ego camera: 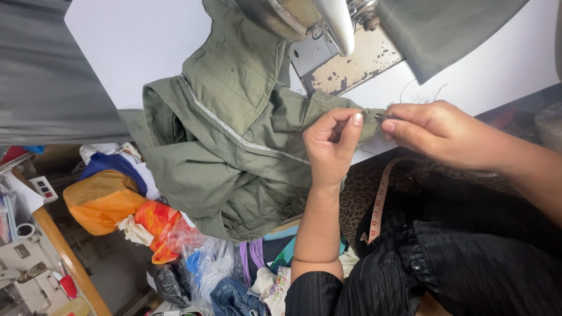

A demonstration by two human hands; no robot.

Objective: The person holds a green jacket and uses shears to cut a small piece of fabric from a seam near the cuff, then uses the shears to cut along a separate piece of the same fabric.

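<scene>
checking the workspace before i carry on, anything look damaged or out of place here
The sewing machine's metal bed plate is worn: its pale paint is chipped in dark patches. The olive green jacket hangs half off the white table, bunched toward the lap. Both hands pinch one end of it: left hand, right hand.

Sewing machine (333,41) sits up top; below-left of it, an orange bag (102,202), clear plastic bags (202,263), and a measuring tape (379,205) below-right.

Olive-green cotton garment (234,146) on white sewing table (129,47), w/ worn metal sewing machine (339,52) behind it; both hands at its right edge, left hand (331,146) beside right hand (433,131); pink measuring tape (379,202) below
</scene>
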